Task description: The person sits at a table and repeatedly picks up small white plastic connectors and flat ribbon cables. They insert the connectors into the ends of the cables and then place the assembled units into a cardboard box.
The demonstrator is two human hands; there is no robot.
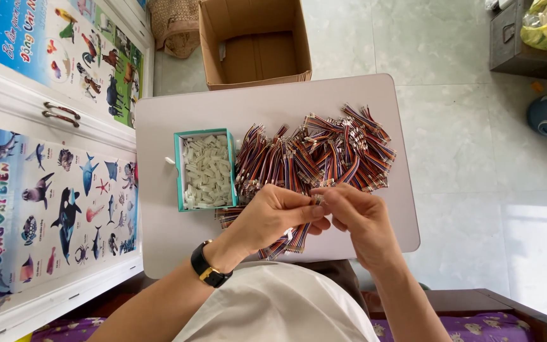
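Rainbow-striped ribbon cable [295, 237] hangs over the near table edge, pinched in the left hand [273, 215]. Right hand [356, 215] closes fingertips on its metal end, seemingly fitting a connector; seating it squarely needs a steady push. White connectors wait in the teal box [178, 171].

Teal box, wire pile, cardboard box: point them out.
teal box [178, 171]: head view, left wall.
wire pile [324, 155]: head view, middle of the heap.
cardboard box [257, 57]: head view, inner floor.
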